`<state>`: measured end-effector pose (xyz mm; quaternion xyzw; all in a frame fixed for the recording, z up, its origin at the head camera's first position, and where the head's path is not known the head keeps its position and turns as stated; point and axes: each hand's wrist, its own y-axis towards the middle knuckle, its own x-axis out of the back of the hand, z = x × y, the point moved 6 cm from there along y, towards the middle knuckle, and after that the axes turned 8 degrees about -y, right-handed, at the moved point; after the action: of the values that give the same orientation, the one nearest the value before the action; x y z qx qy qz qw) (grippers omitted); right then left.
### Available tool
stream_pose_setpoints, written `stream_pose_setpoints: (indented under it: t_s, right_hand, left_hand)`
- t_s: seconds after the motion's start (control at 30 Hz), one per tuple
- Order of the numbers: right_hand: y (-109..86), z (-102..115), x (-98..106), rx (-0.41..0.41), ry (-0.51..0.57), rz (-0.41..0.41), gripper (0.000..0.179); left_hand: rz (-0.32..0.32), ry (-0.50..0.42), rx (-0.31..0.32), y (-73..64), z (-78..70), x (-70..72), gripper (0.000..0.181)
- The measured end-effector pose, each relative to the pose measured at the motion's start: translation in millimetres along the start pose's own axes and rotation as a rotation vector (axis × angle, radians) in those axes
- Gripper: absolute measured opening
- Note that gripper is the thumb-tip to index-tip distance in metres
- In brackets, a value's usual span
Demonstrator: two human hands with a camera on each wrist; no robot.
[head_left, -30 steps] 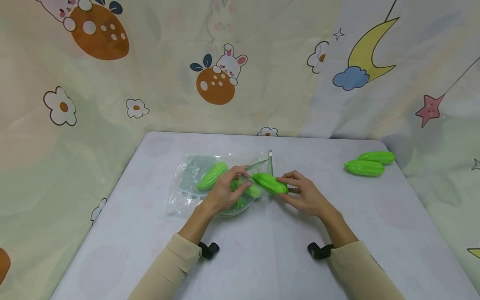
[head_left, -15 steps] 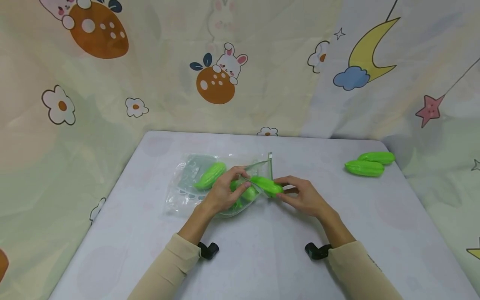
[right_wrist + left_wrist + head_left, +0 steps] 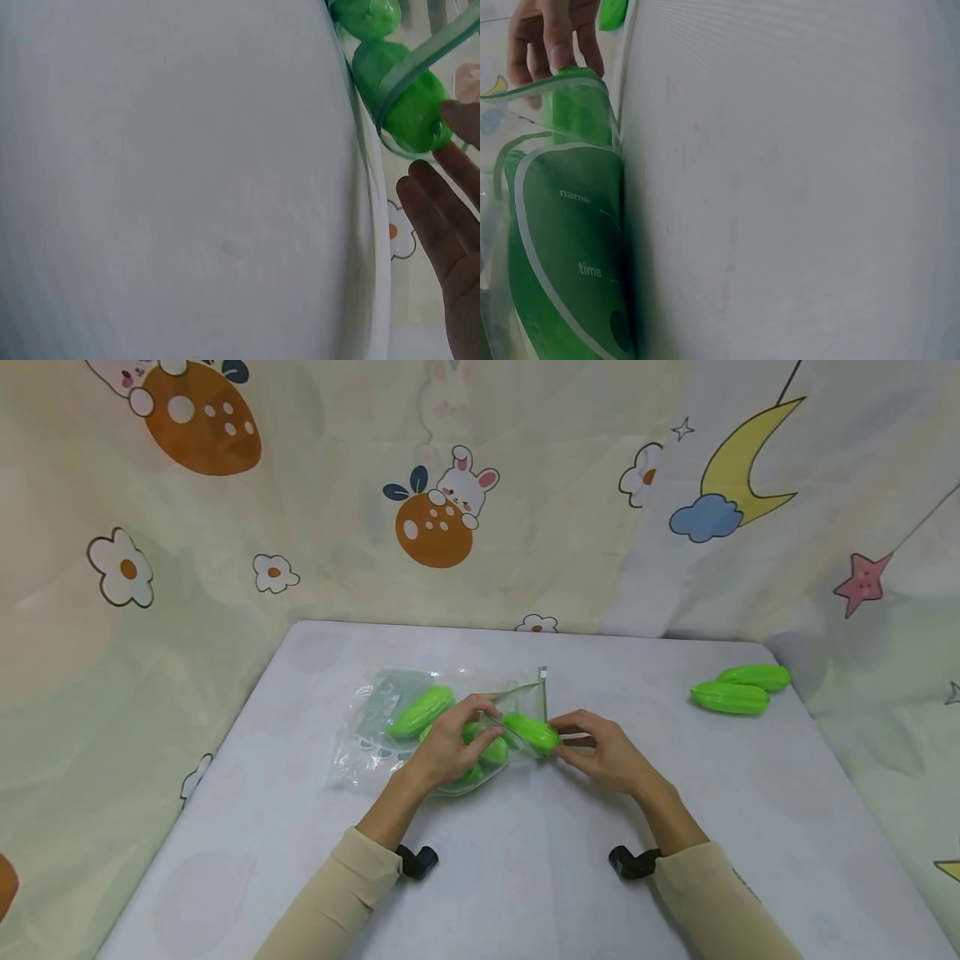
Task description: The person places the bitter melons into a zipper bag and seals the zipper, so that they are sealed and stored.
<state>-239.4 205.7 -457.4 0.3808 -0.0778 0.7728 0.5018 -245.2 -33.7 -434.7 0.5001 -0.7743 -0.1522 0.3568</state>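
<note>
A clear zip bag [image 3: 393, 689] lies on the table with several ridged green cucumbers [image 3: 422, 712] inside. My left hand [image 3: 450, 745] pinches the edge of the bag's mouth between thumb and fingers, holding it apart. Partway through that opening is another cucumber [image 3: 534, 733], and the thumb and index finger of my right hand [image 3: 603, 752] pinch its outer end. In the right wrist view this cucumber [image 3: 409, 97] pokes past the green zip strip, the other fingers [image 3: 439, 202] extended beside it. Printed words show on the bag [image 3: 566, 247] in the left wrist view.
Two more green cucumbers [image 3: 731, 697] lie side by side at the table's far right corner. The white-covered table [image 3: 525, 877] backs onto a hanging cloth [image 3: 555, 527] printed with cartoon figures. A black wrist mount [image 3: 633, 862] juts from the right sleeve.
My right hand has moved a little left, pushing the cucumber deeper into the bag's mouth. The left hand keeps its hold on the edge, and the two far cucumbers stay put.
</note>
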Motion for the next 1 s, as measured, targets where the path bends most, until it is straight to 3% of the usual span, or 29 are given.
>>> stream_pose_setpoints:
  t_s: [0.4,0.63,0.83,1.0]
  right_hand:
    - [-2.1,-15,26,0.009,-0.123,-0.037,0.037]
    - [-11.0,-37,60,-0.063,-0.339,-0.060,0.039]
    - [-18.4,-52,93,-0.110,-0.420,-0.075,0.040]
    - [-23.0,-65,106,-0.131,-0.466,-0.091,0.041]
  left_hand:
    - [0.027,0.011,0.021,-0.9,-2.2,3.5,0.026]
    - [0.010,0.008,0.032,-2.8,-0.8,5.9,0.026]
    - [0.007,-0.006,0.041,-4.6,1.9,8.4,0.026]
    - [0.007,-0.031,0.042,-4.7,4.4,11.6,0.025]
